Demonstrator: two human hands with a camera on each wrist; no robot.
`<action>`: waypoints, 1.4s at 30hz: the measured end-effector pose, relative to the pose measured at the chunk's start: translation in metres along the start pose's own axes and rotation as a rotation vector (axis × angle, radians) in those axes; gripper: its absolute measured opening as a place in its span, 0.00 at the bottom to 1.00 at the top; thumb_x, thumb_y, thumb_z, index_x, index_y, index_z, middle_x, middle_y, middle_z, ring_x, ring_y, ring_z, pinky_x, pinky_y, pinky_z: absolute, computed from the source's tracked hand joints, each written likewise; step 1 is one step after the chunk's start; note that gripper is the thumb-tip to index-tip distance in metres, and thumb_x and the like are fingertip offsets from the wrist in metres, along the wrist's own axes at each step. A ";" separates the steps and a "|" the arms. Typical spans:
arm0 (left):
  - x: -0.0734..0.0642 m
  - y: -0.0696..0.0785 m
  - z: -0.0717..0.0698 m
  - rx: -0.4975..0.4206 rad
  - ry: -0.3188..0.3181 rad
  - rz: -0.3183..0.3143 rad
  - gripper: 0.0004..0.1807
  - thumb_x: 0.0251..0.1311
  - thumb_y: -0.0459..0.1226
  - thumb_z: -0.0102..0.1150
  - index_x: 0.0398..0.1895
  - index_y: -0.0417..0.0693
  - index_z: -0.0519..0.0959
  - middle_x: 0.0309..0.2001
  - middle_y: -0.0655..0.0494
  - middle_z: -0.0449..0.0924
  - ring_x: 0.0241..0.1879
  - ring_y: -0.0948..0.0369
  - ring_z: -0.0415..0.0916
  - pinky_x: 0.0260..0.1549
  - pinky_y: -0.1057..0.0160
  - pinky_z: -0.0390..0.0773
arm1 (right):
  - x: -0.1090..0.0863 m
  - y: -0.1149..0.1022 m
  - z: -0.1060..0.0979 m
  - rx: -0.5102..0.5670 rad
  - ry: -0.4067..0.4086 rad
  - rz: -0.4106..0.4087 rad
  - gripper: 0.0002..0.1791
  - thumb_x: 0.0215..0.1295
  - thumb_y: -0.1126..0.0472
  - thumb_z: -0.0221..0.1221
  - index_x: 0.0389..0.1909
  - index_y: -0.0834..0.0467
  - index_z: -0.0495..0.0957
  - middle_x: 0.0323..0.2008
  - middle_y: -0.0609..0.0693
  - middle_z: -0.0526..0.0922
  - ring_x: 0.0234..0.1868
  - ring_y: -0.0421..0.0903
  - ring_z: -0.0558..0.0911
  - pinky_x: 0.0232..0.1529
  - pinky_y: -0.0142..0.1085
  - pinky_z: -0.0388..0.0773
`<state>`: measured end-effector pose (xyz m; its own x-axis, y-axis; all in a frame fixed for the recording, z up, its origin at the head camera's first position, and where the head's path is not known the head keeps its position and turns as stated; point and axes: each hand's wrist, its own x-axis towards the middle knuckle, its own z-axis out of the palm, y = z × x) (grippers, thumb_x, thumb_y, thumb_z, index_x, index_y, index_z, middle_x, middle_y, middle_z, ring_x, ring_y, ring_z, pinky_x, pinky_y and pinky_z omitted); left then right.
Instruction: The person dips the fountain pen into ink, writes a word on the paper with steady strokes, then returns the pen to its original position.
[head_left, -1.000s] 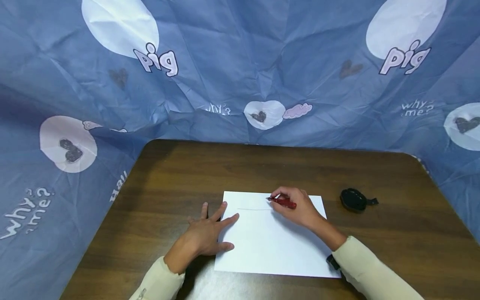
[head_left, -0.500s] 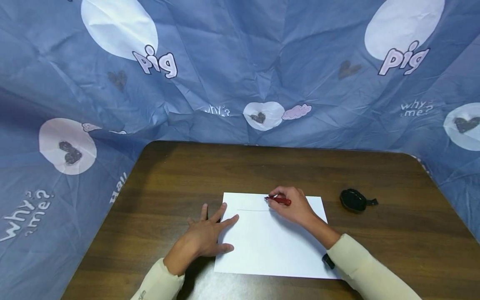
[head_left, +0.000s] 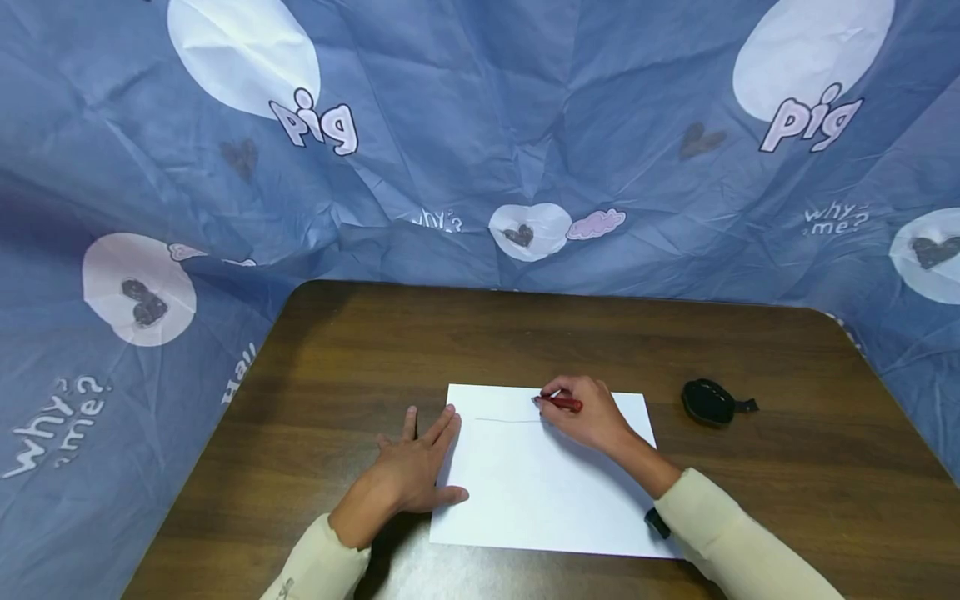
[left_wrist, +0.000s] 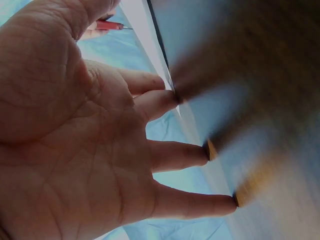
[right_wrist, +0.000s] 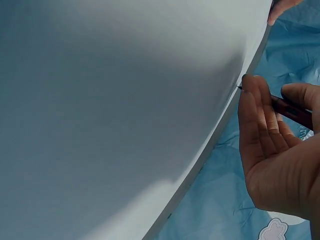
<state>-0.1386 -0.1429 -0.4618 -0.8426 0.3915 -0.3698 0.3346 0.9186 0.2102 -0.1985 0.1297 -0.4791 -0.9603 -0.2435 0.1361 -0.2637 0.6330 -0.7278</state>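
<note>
A white sheet of paper lies on the wooden table, with a thin drawn line across its upper part. My right hand holds a red pen over the upper middle of the sheet, its tip pointing left. In the right wrist view the tip of the pen is close to the paper's surface; whether it touches I cannot tell. My left hand rests with spread, straight fingers on the sheet's left edge and the table beside it. In the left wrist view the palm holds nothing.
A small black object with a short strap sits on the brown table right of the paper. Blue printed cloth hangs behind the table and along its sides.
The right hand has shifted slightly left with the pen since one second ago. My left index finger has moved left, closer to the middle finger. The drawn line looks much the same.
</note>
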 end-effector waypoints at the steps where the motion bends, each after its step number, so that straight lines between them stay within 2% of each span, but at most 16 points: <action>1: 0.000 0.000 0.000 0.002 0.000 -0.003 0.54 0.57 0.64 0.62 0.80 0.50 0.51 0.81 0.53 0.41 0.73 0.29 0.39 0.51 0.18 0.55 | 0.000 0.000 0.000 -0.001 0.002 0.001 0.06 0.60 0.60 0.68 0.36 0.57 0.87 0.23 0.43 0.82 0.24 0.40 0.72 0.26 0.34 0.68; 5: 0.000 0.000 0.000 -0.003 -0.004 -0.005 0.55 0.57 0.64 0.62 0.80 0.47 0.51 0.81 0.53 0.41 0.73 0.29 0.38 0.51 0.18 0.55 | 0.000 -0.001 0.000 0.004 0.006 -0.004 0.06 0.60 0.60 0.68 0.36 0.57 0.87 0.24 0.43 0.83 0.25 0.40 0.73 0.27 0.35 0.70; 11: -0.001 0.000 0.000 -0.018 -0.002 -0.005 0.55 0.57 0.63 0.63 0.80 0.47 0.51 0.81 0.53 0.41 0.73 0.29 0.38 0.52 0.18 0.54 | 0.000 0.001 0.001 0.006 0.008 -0.020 0.05 0.60 0.60 0.68 0.36 0.57 0.87 0.32 0.45 0.87 0.32 0.41 0.79 0.34 0.37 0.76; 42: 0.001 -0.001 0.001 -0.021 0.004 -0.006 0.55 0.56 0.64 0.63 0.80 0.48 0.52 0.81 0.54 0.41 0.73 0.29 0.38 0.52 0.18 0.54 | -0.004 -0.002 -0.001 0.001 -0.008 -0.046 0.03 0.57 0.62 0.68 0.32 0.55 0.88 0.29 0.43 0.86 0.31 0.39 0.79 0.34 0.35 0.76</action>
<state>-0.1398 -0.1435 -0.4635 -0.8464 0.3855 -0.3675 0.3206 0.9197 0.2266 -0.1941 0.1301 -0.4773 -0.9464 -0.2780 0.1642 -0.3075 0.6204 -0.7215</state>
